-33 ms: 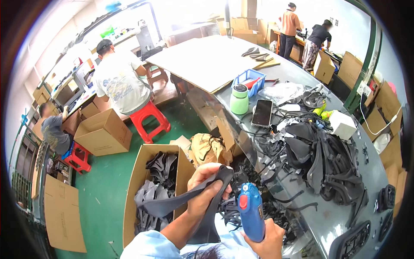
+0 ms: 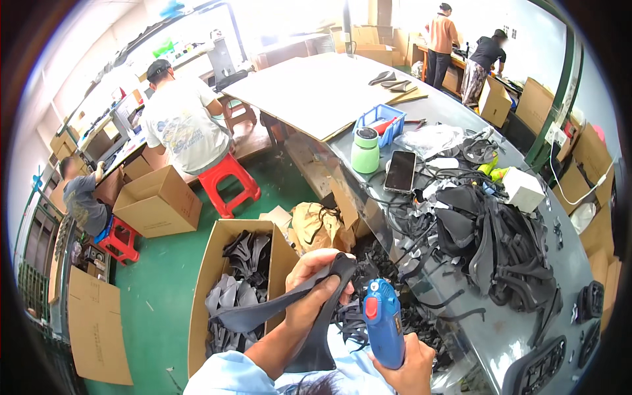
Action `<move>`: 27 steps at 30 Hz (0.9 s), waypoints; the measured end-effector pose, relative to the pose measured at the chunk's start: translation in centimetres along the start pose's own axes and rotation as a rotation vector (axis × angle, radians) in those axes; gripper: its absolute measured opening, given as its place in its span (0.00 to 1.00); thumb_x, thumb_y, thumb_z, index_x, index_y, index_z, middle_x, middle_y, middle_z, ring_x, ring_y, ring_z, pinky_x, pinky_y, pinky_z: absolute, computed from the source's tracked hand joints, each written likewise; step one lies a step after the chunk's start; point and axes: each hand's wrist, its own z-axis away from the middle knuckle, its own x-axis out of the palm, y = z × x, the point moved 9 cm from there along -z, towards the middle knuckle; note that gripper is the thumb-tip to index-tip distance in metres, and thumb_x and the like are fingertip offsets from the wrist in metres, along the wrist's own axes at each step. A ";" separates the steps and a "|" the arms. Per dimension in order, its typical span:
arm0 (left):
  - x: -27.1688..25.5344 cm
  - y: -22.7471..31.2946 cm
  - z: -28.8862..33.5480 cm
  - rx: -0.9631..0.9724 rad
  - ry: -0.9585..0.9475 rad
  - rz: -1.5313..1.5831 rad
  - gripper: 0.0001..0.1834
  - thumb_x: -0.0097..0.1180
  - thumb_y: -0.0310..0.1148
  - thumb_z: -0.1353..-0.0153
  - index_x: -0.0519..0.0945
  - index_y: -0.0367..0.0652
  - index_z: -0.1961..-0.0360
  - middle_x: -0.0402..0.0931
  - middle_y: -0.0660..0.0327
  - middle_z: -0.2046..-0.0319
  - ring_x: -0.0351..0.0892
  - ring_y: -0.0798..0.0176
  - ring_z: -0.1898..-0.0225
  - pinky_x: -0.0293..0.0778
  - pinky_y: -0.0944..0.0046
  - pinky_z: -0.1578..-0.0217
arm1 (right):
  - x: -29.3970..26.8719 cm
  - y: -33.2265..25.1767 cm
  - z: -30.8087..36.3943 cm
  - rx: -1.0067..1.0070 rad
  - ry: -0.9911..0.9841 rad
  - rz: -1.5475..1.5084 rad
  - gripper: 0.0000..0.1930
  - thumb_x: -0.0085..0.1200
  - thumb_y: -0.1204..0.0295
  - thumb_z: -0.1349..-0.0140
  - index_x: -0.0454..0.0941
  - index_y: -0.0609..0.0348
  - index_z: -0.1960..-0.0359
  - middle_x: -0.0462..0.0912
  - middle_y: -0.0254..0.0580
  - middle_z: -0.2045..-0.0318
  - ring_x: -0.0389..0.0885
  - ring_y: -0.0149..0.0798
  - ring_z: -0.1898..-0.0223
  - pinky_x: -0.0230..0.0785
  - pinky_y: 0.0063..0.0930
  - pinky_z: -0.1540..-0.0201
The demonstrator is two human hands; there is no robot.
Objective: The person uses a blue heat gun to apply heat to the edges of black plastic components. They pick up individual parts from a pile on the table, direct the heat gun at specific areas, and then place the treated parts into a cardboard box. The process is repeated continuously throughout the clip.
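Note:
My left hand pinches a dark grey, curved strap-like piece at its bend, fingers closed round it. Its two ends hang apart, one out to the left over the carton, the other down along my forearm. In my right hand I grip a blue handheld tool with a red button near its top. The tool stands upright just right of the piece, apart from it. A cardboard carton below my left arm holds several similar dark pieces.
On the metal table to my right lie a heap of black straps, a phone, a green bottle, a blue basket and a white box. Co-workers sit at the left and stand far right.

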 end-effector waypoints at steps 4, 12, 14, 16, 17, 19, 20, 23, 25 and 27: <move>0.3 0.4 0.1 -0.028 -0.006 -0.083 0.17 0.49 0.21 0.42 0.67 0.34 0.50 0.73 0.47 0.57 0.78 0.64 0.68 0.77 0.68 0.71 | -0.1 -0.5 -0.1 -0.025 -0.012 -0.017 0.18 0.66 0.70 0.61 0.66 0.59 0.75 0.70 0.48 0.83 0.71 0.53 0.80 0.63 0.41 0.77; 0.9 0.6 0.2 -0.064 -0.040 -0.208 0.16 0.51 0.18 0.44 0.72 0.33 0.53 0.75 0.53 0.62 0.79 0.64 0.67 0.77 0.68 0.67 | -0.3 -0.8 -0.2 -0.040 -0.020 0.000 0.18 0.65 0.70 0.62 0.66 0.59 0.75 0.69 0.48 0.84 0.71 0.53 0.80 0.63 0.41 0.77; 1.1 0.7 0.2 -0.082 -0.065 -0.261 0.15 0.52 0.19 0.45 0.73 0.34 0.54 0.75 0.55 0.62 0.78 0.66 0.66 0.76 0.69 0.65 | -0.4 -0.7 -0.3 -0.034 -0.032 -0.019 0.18 0.65 0.70 0.62 0.66 0.59 0.75 0.69 0.48 0.84 0.71 0.53 0.80 0.63 0.41 0.77; 1.3 0.9 0.0 -0.083 -0.110 -0.355 0.15 0.53 0.19 0.45 0.75 0.34 0.55 0.76 0.57 0.62 0.77 0.67 0.64 0.74 0.70 0.63 | -0.5 -0.8 -0.4 -0.036 -0.042 -0.032 0.18 0.65 0.70 0.62 0.66 0.59 0.75 0.69 0.48 0.84 0.71 0.53 0.80 0.63 0.41 0.77; 1.3 1.0 -0.1 -0.076 -0.142 -0.421 0.15 0.53 0.20 0.45 0.76 0.35 0.55 0.76 0.58 0.62 0.76 0.68 0.64 0.73 0.71 0.62 | -0.5 -0.9 -0.4 -0.041 -0.045 -0.035 0.18 0.65 0.70 0.62 0.66 0.59 0.75 0.69 0.48 0.84 0.71 0.53 0.80 0.63 0.41 0.77; 1.5 0.9 -0.5 -0.110 -0.219 -0.503 0.14 0.54 0.20 0.46 0.76 0.35 0.56 0.76 0.61 0.63 0.75 0.70 0.63 0.71 0.72 0.61 | -0.6 -0.8 -0.4 -0.041 -0.047 -0.034 0.18 0.65 0.70 0.62 0.66 0.59 0.75 0.69 0.48 0.84 0.71 0.53 0.80 0.63 0.41 0.77; 1.8 0.7 -0.8 -0.152 -0.265 -0.518 0.14 0.55 0.21 0.46 0.76 0.35 0.56 0.76 0.62 0.63 0.75 0.70 0.62 0.70 0.72 0.61 | -0.6 -0.5 -0.3 -0.036 -0.045 -0.029 0.18 0.65 0.70 0.62 0.66 0.59 0.75 0.69 0.48 0.84 0.71 0.53 0.80 0.63 0.41 0.77; 1.2 -0.7 0.2 -0.615 -0.184 -0.248 0.16 0.54 0.26 0.44 0.75 0.36 0.53 0.76 0.62 0.66 0.73 0.74 0.67 0.68 0.74 0.70 | -0.6 0.7 -0.1 -0.033 -0.054 -0.007 0.18 0.64 0.69 0.61 0.66 0.59 0.75 0.69 0.48 0.84 0.71 0.52 0.81 0.63 0.41 0.77; 0.7 -0.6 0.1 -0.725 -0.191 -0.269 0.18 0.52 0.28 0.43 0.73 0.37 0.51 0.75 0.62 0.68 0.73 0.75 0.70 0.67 0.74 0.75 | -0.6 1.2 0.2 -0.039 -0.066 0.036 0.18 0.64 0.68 0.60 0.66 0.59 0.75 0.69 0.47 0.84 0.71 0.52 0.81 0.63 0.41 0.77; 0.1 -0.4 0.1 -0.805 -0.231 -0.314 0.19 0.53 0.28 0.44 0.73 0.36 0.50 0.75 0.62 0.69 0.73 0.73 0.71 0.67 0.74 0.75 | -0.7 1.5 0.6 -0.050 -0.079 0.101 0.18 0.64 0.67 0.60 0.66 0.60 0.75 0.69 0.47 0.84 0.71 0.52 0.81 0.63 0.41 0.78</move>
